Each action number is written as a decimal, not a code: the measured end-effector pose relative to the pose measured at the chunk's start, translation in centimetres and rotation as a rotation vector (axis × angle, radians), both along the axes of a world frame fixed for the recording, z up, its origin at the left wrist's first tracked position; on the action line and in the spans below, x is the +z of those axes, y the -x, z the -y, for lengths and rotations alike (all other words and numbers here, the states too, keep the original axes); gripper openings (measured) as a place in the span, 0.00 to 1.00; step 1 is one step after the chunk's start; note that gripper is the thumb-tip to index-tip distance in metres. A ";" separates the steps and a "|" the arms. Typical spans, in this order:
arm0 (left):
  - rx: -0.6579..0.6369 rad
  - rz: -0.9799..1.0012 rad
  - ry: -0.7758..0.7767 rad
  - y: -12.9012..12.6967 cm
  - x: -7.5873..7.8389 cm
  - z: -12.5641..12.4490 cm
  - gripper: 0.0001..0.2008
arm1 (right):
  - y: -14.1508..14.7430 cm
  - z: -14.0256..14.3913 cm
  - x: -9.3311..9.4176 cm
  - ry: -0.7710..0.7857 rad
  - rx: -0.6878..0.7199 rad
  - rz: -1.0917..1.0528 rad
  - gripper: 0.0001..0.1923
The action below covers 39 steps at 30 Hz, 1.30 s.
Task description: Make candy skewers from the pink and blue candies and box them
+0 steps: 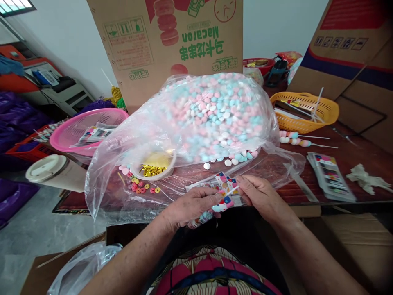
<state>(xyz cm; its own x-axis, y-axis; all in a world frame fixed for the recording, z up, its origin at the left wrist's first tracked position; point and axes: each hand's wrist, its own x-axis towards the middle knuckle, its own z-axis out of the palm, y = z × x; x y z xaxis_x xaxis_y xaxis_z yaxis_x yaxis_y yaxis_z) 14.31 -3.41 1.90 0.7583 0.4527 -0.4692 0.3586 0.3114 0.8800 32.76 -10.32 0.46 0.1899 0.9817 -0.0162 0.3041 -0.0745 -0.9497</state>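
At the table's front edge my left hand [196,203] is closed around a small printed candy bag [226,203] with pink and blue sweets in its lower part. A thin white stick [231,191] comes out of the bag toward the right. My right hand [258,192] pinches the stick's end, close to the bag's top edge. Behind both hands, more flat printed bags [202,183] lie on the table. A large clear plastic sack [184,123] full of pink, blue and white candies stands beyond them, with some loose white candies [227,162] by its mouth.
A white tub [167,174] of gold tinsel and small ring candies [138,187] sit left. Further left are a pink basket [58,137] and a lidded cup [66,174]. At right are a yellow basket [331,110], candy skewers [294,141], stacked bags [331,176] and a ruler [302,184].
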 end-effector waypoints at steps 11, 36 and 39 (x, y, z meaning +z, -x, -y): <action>0.220 0.101 -0.226 -1.3 -1.7 1.4 0.19 | 1.3 -0.2 -1.0 0.030 0.087 0.075 0.22; -0.143 -0.065 -0.299 -0.2 -1.9 0.9 0.04 | 3.9 0.5 -2.5 -0.293 0.008 0.635 0.13; -0.056 -0.068 -0.035 0.2 -1.9 0.9 0.06 | 3.0 -0.3 -1.2 -0.496 -0.032 0.739 0.11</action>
